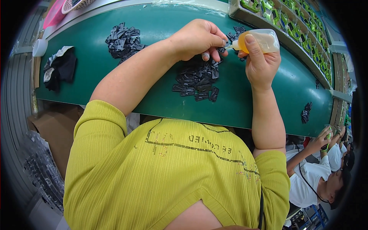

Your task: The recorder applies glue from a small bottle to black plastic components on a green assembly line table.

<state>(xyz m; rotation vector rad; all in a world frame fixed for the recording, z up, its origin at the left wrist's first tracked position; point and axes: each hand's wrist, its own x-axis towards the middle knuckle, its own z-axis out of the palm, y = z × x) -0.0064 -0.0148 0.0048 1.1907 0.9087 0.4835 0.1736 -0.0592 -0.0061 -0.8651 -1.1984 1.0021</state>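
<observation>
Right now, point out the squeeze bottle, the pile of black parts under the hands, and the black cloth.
squeeze bottle [260, 40]: head view, on its clear body holding amber liquid.
pile of black parts [195, 80]: head view, middle of the heap.
black cloth [63, 69]: head view, on its dark folded middle.

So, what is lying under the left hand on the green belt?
Under the left hand lies a heap of small black plastic parts on the green belt. The fingers cover the heap's upper edge, so the parts there cannot be seen.

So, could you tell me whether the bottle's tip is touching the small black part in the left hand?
Cannot tell: in the head view the bottle tip meets the left hand fingertips, hiding any contact.
</observation>
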